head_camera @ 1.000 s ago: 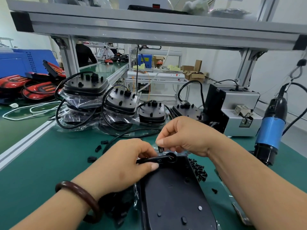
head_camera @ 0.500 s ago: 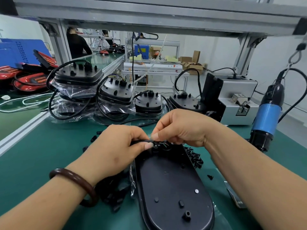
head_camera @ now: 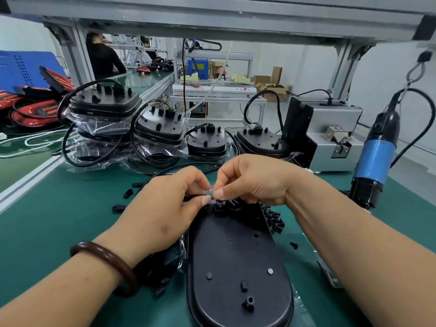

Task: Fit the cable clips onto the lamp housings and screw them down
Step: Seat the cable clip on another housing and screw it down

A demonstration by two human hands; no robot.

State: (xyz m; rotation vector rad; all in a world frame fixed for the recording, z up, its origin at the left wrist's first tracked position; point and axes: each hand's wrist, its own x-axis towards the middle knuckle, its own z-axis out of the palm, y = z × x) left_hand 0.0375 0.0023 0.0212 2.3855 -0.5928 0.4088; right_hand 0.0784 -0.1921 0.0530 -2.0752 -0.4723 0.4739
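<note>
Lamp housing (head_camera: 238,256) lies back-up on the green counter (head_camera: 59,220), long axis running away from the person. Left hand (head_camera: 162,208) and right hand (head_camera: 254,180) meet over its far end, with thumb and forefinger of each pinching a small part (head_camera: 213,201) that the fingers mostly hide. Loose black clips (head_camera: 128,193) lie left of the hands. A screw pile (head_camera: 274,219) touches the housing's right edge. A blue electric screwdriver (head_camera: 375,159) hangs at right. Stacked housings (head_camera: 103,102) stand behind.

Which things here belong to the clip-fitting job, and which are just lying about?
Job: left hand and right hand, both pinching a small part at the lamp housing; loose cable clips; screws; hanging screwdriver.
Lying about: red lamps; cardboard boxes; blue crate.
</note>
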